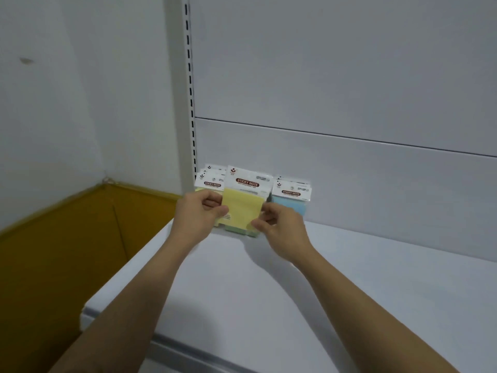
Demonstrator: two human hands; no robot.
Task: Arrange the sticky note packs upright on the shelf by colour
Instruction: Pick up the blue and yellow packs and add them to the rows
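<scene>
Both hands share one grip on a flat yellow sticky note pack (pixel 242 205) with a white card top. The left hand (pixel 199 211) pinches its left edge and the right hand (pixel 279 224) pinches its lower right edge. The pack stands tall way up, card on top, and hangs just over the back of the white metal shelf (pixel 295 292).

Just left of the grip and a bit behind it, a row of pale yellow packs (pixel 211 181) stands against the grey back panel (pixel 349 184), in the corner. The left hand is the nearer one to that row. So I think the pack should go a little left and back to join them.

Right under the grip a green pack (pixel 242 232) peeks out. I cannot tell how it stands. It could get bumped on the way down.

Just right of the grip stand the light blue packs (pixel 291 200), close to the right hand's fingers.
</scene>
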